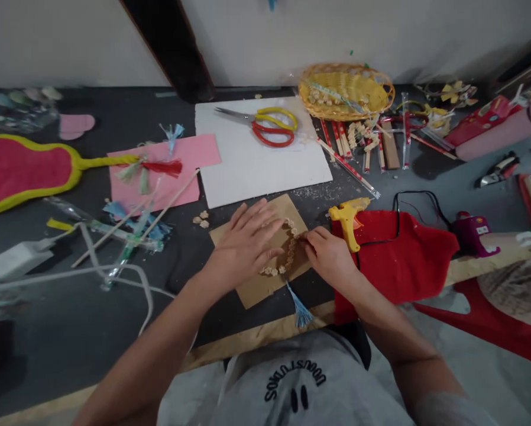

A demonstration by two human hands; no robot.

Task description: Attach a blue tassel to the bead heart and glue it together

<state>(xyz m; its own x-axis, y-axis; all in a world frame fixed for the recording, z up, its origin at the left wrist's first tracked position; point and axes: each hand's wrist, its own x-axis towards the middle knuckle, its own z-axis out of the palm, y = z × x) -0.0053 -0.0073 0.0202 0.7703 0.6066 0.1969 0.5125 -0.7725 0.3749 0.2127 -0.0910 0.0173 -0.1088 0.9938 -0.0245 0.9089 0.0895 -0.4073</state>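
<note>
A ring of small pale flower-shaped pieces [291,251] lies on a square of brown cardboard [252,296]. A light-blue tassel [300,309] hangs from its lower side toward the table's front edge. My left hand [245,245] is flat with fingers spread over the left part of the ring and cardboard, hiding that part. At the ring's right side, the fingertips of my right hand [330,253] are pinched together. Whatever they hold is too small and hidden to name. Several loose pale pieces [201,219] sit left of the cardboard.
A yellow glue gun [349,220] rests on red cloth [402,254] at right, its black cord behind. Scissors [265,124] lie on a white board [265,171]. Beyond are a wicker basket [307,103] and wrapped chopsticks [349,168]. A pink-and-yellow fan-shaped piece [30,168] and cables [128,269] lie left.
</note>
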